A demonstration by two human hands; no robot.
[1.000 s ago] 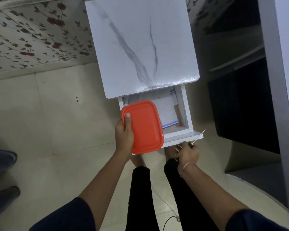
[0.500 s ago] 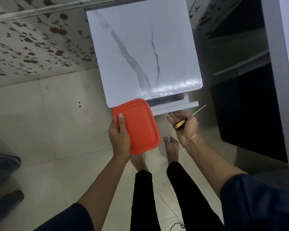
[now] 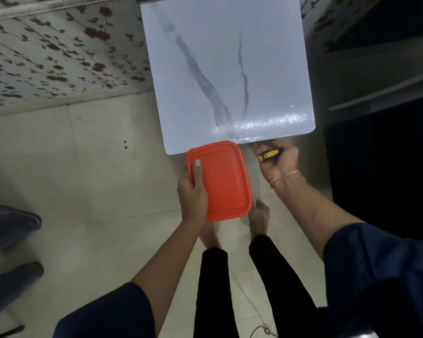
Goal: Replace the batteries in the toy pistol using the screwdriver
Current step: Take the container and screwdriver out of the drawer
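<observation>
My left hand (image 3: 192,191) grips an orange lidded plastic box (image 3: 224,179) by its left edge, thumb on the lid, just below the front edge of the white marble-patterned table (image 3: 220,69). My right hand (image 3: 279,159) holds the screwdriver (image 3: 268,154) by its yellow and black handle, palm up, with the fingers reaching under the table's front edge. The screwdriver's shaft is hidden. No toy pistol is in view.
The table stands against a flowered wall (image 3: 47,52). A dark cabinet or shelf (image 3: 381,154) is on the right. Another person's legs and shoes (image 3: 7,230) are at the left edge. My bare feet (image 3: 259,215) stand on the tiled floor, and a thin cord (image 3: 261,328) lies near them.
The drawer under the table has gone from open to fully pushed in. My right hand moved up to the table's front edge with the screwdriver. The orange box stayed in my left hand.
</observation>
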